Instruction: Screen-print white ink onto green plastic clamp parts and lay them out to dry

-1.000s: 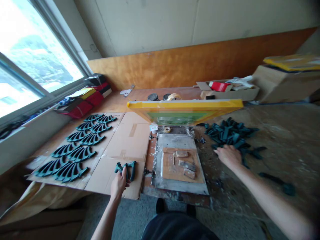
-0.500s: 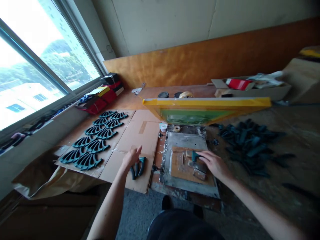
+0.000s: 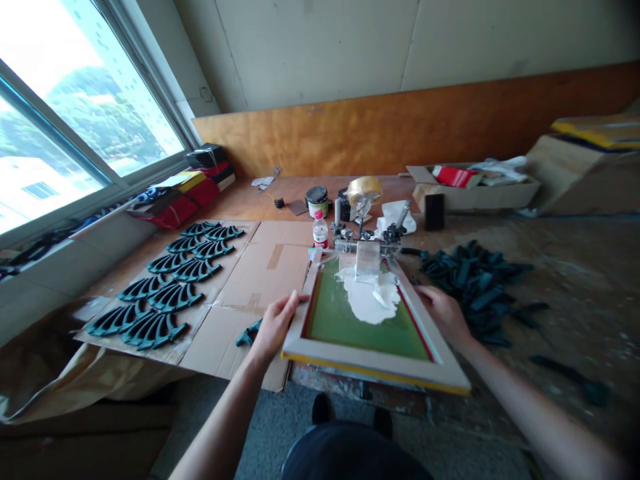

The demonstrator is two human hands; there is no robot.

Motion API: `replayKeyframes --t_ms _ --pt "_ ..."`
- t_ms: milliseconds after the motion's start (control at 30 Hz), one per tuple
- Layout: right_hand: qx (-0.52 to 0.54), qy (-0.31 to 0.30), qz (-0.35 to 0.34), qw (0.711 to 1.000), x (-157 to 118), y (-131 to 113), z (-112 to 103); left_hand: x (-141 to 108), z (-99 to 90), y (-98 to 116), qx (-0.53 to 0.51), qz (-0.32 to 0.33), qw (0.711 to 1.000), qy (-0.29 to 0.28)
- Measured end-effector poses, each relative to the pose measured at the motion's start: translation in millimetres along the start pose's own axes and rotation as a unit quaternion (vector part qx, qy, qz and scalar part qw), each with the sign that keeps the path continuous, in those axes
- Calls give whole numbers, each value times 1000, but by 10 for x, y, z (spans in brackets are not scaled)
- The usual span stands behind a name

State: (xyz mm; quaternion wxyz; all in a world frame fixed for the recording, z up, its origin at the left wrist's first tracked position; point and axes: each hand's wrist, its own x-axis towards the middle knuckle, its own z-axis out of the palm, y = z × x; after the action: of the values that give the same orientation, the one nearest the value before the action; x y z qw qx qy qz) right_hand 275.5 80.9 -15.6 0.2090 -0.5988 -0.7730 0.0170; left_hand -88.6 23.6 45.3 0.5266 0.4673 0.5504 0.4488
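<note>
A screen-printing frame (image 3: pixel 370 361) lies lowered over the metal base plate, which is hidden beneath it. White ink (image 3: pixel 373 307) is spread on its green mesh, below a pale squeegee block (image 3: pixel 367 259) at the far end. My left hand (image 3: pixel 278 321) is closed on the frame's left edge, thumb on top. On the opposite edge, my right hand (image 3: pixel 445 313) grips, its fingertips partly hidden. Beside my left wrist, dark green curved handles (image 3: pixel 249 332) lie on cardboard, partly covered by the hand.
Rows of fanned dark green handles (image 3: pixel 155 327) cover the left cardboard (image 3: pixel 235 280). A heap of the same parts (image 3: pixel 465 280) lies to the right. Behind the frame stand a red-capped bottle (image 3: pixel 320 232), a tin (image 3: pixel 317 200) and a tape roll (image 3: pixel 364 189).
The raised frame has come down flat over the base plate. My right hand has left the small green part and moved to the frame's right edge; my left has moved to its left edge.
</note>
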Motion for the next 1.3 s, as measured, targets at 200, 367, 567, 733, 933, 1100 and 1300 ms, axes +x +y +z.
replayKeyframes --t_ms 200,367,567,733,933,1100,1300 --pt "-35 -9 -107 994 682 -538 -104 -3 50 -949 196 -69 978 20" --pt "-62 -140 -117 981 463 -851 134 103 20 -1127 257 -65 964 1" --pt "36 -178 -314 932 -33 -664 -20 89 0 -1150 252 -66 966 -1" --pt "47 -134 -261 955 75 -700 -41 74 26 -1121 220 -67 973 14" --pt "64 -43 -297 952 -260 -699 85 55 32 -1065 155 -84 984 35" --pt "49 -86 -227 969 210 -732 -73 35 13 -941 120 -87 989 19" --pt "-22 22 -103 994 978 -578 -361 -19 -33 -291 -9 -81 997 -20"
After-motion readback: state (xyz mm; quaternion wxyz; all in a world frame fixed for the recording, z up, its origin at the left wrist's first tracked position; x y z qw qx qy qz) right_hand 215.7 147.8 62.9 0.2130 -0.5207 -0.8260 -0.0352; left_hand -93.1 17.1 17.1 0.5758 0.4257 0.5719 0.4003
